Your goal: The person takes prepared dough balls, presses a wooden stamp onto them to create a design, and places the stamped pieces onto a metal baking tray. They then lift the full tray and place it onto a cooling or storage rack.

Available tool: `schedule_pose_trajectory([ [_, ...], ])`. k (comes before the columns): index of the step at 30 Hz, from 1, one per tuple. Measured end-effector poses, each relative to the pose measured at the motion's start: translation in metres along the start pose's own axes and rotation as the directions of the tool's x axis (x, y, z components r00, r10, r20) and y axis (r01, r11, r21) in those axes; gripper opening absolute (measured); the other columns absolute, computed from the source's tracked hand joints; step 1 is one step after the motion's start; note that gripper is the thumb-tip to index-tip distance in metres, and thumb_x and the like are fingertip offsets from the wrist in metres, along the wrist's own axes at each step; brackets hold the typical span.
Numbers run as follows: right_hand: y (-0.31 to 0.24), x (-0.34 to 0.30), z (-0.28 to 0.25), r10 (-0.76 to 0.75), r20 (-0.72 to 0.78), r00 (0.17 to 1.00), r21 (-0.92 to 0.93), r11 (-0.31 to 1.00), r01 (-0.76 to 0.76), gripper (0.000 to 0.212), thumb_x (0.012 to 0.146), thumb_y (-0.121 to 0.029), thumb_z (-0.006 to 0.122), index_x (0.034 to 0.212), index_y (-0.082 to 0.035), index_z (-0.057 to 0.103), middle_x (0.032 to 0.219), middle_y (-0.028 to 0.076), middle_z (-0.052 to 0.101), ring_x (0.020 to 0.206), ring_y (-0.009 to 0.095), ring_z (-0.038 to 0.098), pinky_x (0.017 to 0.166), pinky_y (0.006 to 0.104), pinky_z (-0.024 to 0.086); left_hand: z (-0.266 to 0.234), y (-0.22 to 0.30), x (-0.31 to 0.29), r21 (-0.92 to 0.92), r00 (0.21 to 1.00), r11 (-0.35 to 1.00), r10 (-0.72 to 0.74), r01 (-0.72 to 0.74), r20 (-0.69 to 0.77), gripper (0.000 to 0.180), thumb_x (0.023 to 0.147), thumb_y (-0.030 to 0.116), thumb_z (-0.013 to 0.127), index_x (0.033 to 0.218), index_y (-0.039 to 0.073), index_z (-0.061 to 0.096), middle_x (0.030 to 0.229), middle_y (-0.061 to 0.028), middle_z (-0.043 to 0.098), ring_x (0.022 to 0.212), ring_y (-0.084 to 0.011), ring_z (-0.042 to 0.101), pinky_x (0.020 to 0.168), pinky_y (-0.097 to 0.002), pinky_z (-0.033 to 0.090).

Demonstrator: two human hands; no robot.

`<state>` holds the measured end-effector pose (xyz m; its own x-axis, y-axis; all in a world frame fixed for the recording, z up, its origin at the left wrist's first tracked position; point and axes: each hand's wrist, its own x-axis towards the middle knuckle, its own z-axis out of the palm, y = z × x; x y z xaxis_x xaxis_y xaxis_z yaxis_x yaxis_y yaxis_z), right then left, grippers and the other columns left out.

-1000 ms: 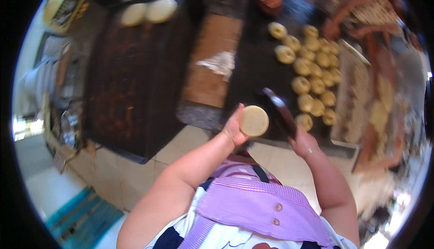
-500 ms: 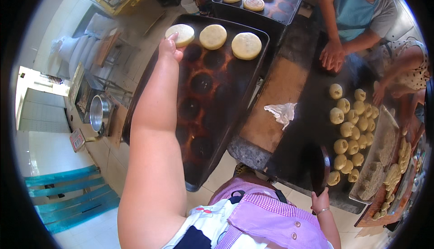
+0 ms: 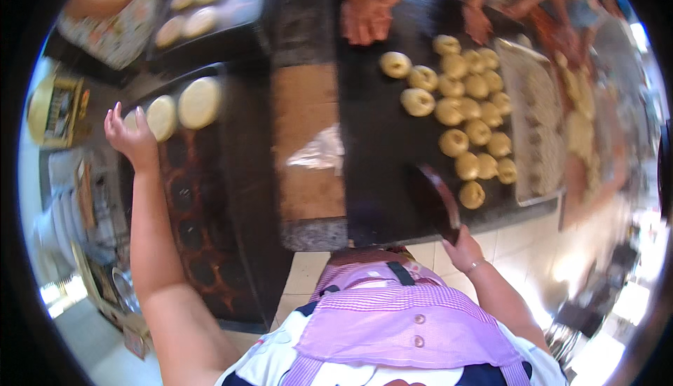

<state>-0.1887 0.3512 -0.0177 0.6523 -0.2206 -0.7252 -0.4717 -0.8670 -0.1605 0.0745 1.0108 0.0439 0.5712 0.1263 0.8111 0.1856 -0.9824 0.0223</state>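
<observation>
My left hand (image 3: 132,137) reaches over the far end of a dark baking tray (image 3: 231,197). Its fingers are spread and hold nothing. Partly hidden behind them is a pale round flat cake (image 3: 130,119); whether I touch it cannot be made out. Beside it in the tray lie a second flat cake (image 3: 162,118) and a third one (image 3: 199,103). At the near edge of the black worktop (image 3: 378,197), my right hand (image 3: 463,248) is closed round the handle of a dark, paddle-like tool (image 3: 440,198). Its blade shows nearly edge-on, slightly blurred.
Several dough balls (image 3: 464,110) are clustered on the worktop, beside a long tray of crumbly filling (image 3: 536,123). A crumpled white cloth (image 3: 317,151) lies on a brown board (image 3: 308,193). A co-worker's hands (image 3: 366,20) press at the far edge. Another tray (image 3: 238,18) holds more cakes.
My view has swung right, so the trays sit further left. My left hand's fingers have come off the cake's edge and spread. The right hand keeps its grip on the tool.
</observation>
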Motion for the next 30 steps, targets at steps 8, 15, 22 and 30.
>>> schedule_pose_trajectory([
  [8, 0.087, -0.004, 0.071, -0.068, -0.082, 0.994, 0.251, 0.964, 0.087, 0.065, 0.086, -0.047, 0.065, 0.119, 0.005, 0.045, 0.095, 0.03, 0.067, 0.089, 0.046, 0.065, 0.078, 0.0506, 0.053, -0.05, 0.41, -0.169, -0.865, 0.422, 0.29, 0.78, 0.41, 0.461, 0.074, 0.072, 0.004, 0.078, 0.138, 0.006, 0.044, 0.145, -0.0161, 0.041, 0.134, -0.0345, 0.041, 0.11, -0.0428, 0.038],
  [15, 0.16, -0.053, 0.075, -0.014, -0.023, 1.0, 0.33, 0.944, 0.02, 0.07, 0.084, -0.057, 0.064, 0.115, 0.003, 0.047, 0.085, 0.028, 0.068, 0.081, 0.045, 0.067, 0.071, 0.0502, 0.055, -0.004, 0.568, -0.195, -0.897, 0.055, 0.441, 0.897, -0.022, 0.439, 0.083, 0.066, 0.009, 0.08, 0.14, 0.013, 0.043, 0.144, -0.0071, 0.042, 0.126, -0.0341, 0.046, 0.102, -0.0422, 0.045],
  [22, 0.197, -0.038, 0.096, -0.1, 0.092, 0.991, 0.387, 0.92, 0.057, 0.076, 0.083, -0.057, 0.066, 0.123, 0.004, 0.047, 0.095, 0.027, 0.069, 0.088, 0.043, 0.068, 0.077, 0.0472, 0.056, -0.032, 0.546, -0.213, -0.863, 0.321, 0.501, 0.829, -0.064, 0.458, 0.063, 0.065, 0.006, 0.077, 0.124, 0.014, 0.055, 0.123, -0.0086, 0.053, 0.113, -0.0336, 0.05, 0.095, -0.0428, 0.048],
  [30, 0.127, 0.041, 0.098, -0.423, 0.394, 0.816, 0.911, 0.294, -0.288, 0.026, 0.096, -0.022, 0.064, 0.104, -0.004, 0.047, 0.067, 0.005, 0.059, 0.05, 0.017, 0.056, 0.05, 0.0322, 0.049, -0.12, 0.399, -0.256, -0.701, 0.269, 0.712, 0.685, -0.05, 0.677, 0.066, 0.067, 0.027, 0.085, 0.123, 0.008, 0.055, 0.126, -0.0132, 0.055, 0.119, -0.0345, 0.048, 0.1, -0.0414, 0.042],
])
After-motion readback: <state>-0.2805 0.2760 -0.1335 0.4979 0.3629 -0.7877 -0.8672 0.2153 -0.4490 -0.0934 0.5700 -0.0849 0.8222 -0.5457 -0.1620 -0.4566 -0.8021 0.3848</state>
